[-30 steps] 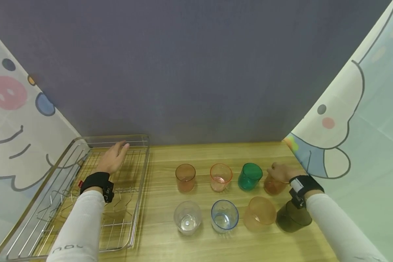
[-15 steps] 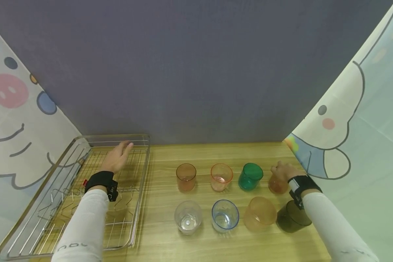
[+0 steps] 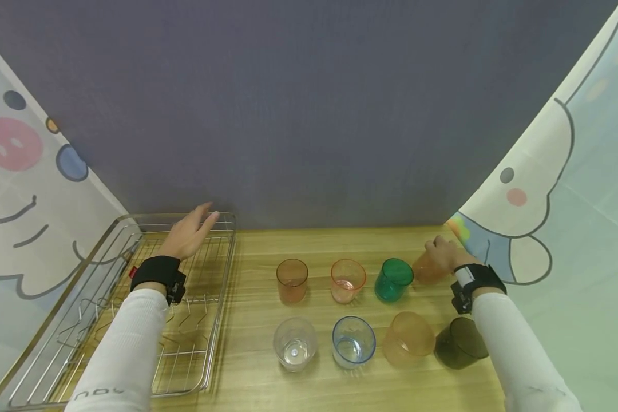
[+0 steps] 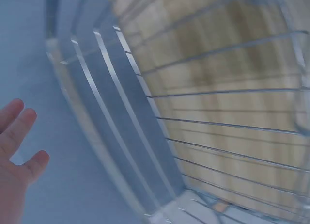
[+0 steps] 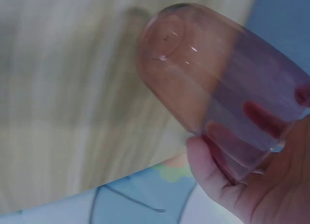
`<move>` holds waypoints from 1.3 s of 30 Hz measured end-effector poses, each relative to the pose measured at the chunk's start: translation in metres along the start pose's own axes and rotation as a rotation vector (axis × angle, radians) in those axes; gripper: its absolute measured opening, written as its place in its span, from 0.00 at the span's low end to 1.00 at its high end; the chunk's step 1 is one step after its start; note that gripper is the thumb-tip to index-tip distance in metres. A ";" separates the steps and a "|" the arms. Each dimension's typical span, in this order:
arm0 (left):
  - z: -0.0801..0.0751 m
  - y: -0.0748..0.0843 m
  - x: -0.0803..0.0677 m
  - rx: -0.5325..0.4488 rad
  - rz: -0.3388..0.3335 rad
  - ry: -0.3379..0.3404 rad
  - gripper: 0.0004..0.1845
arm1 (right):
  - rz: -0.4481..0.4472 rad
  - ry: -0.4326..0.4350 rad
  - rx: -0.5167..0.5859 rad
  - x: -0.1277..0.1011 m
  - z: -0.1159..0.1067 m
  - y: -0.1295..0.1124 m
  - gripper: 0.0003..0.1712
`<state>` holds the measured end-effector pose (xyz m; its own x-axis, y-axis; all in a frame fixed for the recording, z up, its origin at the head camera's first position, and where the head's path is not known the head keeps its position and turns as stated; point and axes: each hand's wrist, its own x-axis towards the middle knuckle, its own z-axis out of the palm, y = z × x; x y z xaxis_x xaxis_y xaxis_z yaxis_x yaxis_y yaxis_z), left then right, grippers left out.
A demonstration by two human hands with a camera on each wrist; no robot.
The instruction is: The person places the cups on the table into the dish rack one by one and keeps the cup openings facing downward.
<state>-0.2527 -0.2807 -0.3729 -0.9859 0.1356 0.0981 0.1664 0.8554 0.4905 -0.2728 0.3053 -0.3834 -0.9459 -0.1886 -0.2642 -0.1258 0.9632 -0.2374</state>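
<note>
Wire rack (image 3: 221, 320) left — cups (image 3: 352, 312) in two rows, right

Left hand (image 3: 187, 234) outstretched, fingers straight; right hand (image 3: 443, 254) curled, gripping.

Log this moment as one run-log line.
right hand: grips tilted brown cup, off table | left hand: open above wire rack | seven cups on table

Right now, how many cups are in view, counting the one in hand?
8. Back row: brown cup, orange cup, green cup. Front row: clear cup, blue-rimmed cup, peach cup, dark cup. The right hand holds the amber cup, tilted, at far right.
</note>
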 end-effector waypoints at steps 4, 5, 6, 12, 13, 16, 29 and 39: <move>-0.002 0.015 0.007 0.013 0.058 0.007 0.38 | 0.044 0.060 0.076 0.005 -0.020 -0.012 0.39; -0.002 0.019 0.009 0.020 0.074 0.009 0.37 | 0.037 0.073 0.079 0.006 -0.023 -0.015 0.39; -0.002 0.022 0.010 0.026 0.090 0.014 0.37 | 0.030 0.087 0.079 0.007 -0.026 -0.017 0.38; -0.002 0.039 0.013 0.061 0.150 0.038 0.36 | 0.001 0.133 0.056 0.008 -0.035 -0.025 0.39; -0.003 0.041 0.013 0.061 0.156 0.043 0.36 | -0.002 0.141 0.057 0.008 -0.035 -0.027 0.39; -0.003 0.050 0.015 0.075 0.187 0.052 0.36 | -0.018 0.155 0.058 0.008 -0.036 -0.033 0.39; 0.008 0.135 0.031 0.153 0.373 0.027 0.41 | -0.094 0.259 0.090 0.013 -0.040 -0.080 0.37; 0.019 0.168 0.035 0.151 0.431 0.019 0.43 | -0.151 0.319 0.206 0.016 -0.031 -0.101 0.32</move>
<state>-0.2597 -0.1225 -0.3034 -0.8264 0.4874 0.2820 0.5559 0.7861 0.2703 -0.2848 0.2114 -0.3347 -0.9708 -0.2250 0.0837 -0.2385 0.8649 -0.4417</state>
